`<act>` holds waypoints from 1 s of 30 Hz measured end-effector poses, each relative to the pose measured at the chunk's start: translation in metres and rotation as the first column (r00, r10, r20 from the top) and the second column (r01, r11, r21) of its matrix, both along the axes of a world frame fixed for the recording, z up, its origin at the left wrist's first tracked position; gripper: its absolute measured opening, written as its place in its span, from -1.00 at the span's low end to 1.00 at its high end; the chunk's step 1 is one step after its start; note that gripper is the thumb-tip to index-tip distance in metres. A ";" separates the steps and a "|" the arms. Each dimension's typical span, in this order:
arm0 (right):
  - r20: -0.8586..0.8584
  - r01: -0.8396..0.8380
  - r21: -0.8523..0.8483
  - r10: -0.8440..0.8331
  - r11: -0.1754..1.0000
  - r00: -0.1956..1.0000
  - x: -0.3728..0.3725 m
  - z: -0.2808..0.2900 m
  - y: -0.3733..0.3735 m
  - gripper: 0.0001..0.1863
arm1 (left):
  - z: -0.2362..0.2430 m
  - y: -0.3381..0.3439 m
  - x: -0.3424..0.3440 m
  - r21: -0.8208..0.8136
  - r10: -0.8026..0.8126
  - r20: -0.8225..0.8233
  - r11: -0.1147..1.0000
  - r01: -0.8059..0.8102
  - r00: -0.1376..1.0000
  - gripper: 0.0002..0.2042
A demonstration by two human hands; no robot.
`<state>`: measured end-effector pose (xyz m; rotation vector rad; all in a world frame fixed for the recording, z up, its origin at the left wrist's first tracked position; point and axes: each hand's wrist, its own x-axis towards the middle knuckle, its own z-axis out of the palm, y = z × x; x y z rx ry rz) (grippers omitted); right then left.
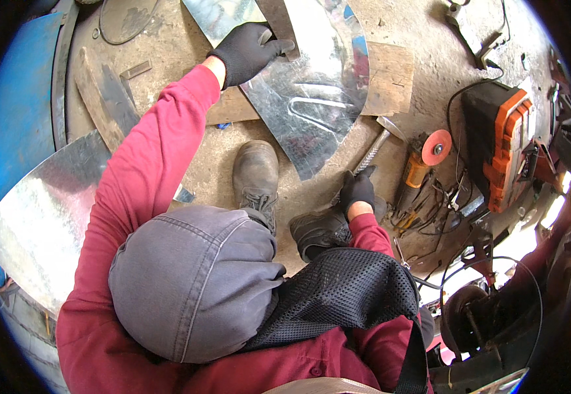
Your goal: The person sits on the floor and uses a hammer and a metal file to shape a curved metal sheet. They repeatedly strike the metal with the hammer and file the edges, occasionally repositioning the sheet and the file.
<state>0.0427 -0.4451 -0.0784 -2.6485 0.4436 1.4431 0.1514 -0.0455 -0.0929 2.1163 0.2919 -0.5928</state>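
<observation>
My left hand [249, 54], in a black glove, is closed at the lower end of a dark flat metal bar [277, 23]. That bar lies across a shiny piece of sheet metal [305, 118], which tapers toward my boots and has a bent, loop-shaped reflection on it. Under the sheet are wooden boards [390, 79]. Beside my right boot, my right hand [357, 190], also gloved, grips a hammer [372, 150]; its head points away from me, near the sheet's right edge. The fingers of that hand are partly hidden.
An angle grinder [417, 171] with a red disc stands right of the hammer, among tools and cables. Further right is a black and orange toolbox [505, 144]. At left lie another metal sheet [49, 217], wood planks [105, 98] and a blue panel [19, 98].
</observation>
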 end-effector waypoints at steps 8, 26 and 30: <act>-0.036 -0.026 -0.022 0.026 0.999 0.999 0.004 0.004 0.005 -0.03 | 0.002 -0.001 -0.001 0.032 -0.009 -0.017 0.999 0.009 1.000 -0.51; 0.011 -0.032 0.021 0.032 0.999 0.999 -0.005 -0.006 -0.007 -0.04 | 0.017 -0.011 -0.007 0.118 0.011 0.057 0.993 -0.017 0.998 -0.51; 0.053 -0.054 0.022 0.053 0.998 0.997 -0.004 0.002 -0.005 -0.08 | 0.017 -0.020 -0.015 0.060 0.052 0.215 0.996 -0.066 0.975 -0.53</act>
